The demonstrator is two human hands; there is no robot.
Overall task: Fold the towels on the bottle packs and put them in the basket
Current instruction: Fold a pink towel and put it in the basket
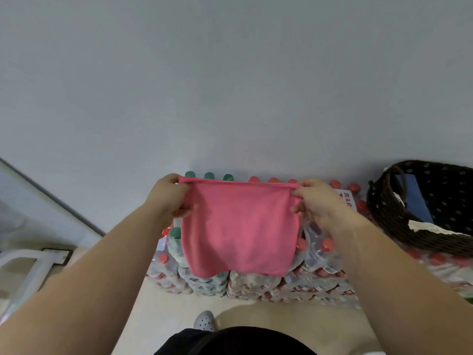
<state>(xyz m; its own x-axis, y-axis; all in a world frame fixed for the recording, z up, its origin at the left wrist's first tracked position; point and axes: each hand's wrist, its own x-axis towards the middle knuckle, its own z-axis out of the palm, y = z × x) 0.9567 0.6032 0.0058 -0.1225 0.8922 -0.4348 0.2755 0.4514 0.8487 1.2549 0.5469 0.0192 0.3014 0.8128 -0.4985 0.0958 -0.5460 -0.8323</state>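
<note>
Down at the bottom, a grey perforated shoe (204, 321) pokes out on the pale floor (163, 316), right below the dark shorts. Moving up, both forearms reach forward and here's the action: the left hand (169, 196) and the right hand (320, 203) each pinch an upper corner of the pink towel (240, 226), fingers (184, 210) curled tight onto the cloth on both sides. The towel hangs flat in the air between them, top edge pulled straight, its lower hem dangling just in front of the bottle packs (256, 285). Those shrink-wrapped packs sit stacked on the floor, green caps (208, 175) peeking over the towel's left side, red caps (273, 180) over its right. Off to the right, on top of more packs, lies the dark woven basket (384, 208), tipped toward us, with a blue cloth (414, 201) inside and a strip of white lace trim (432, 229) along its near rim. Behind it all, a plain grey wall (230, 85).
</note>
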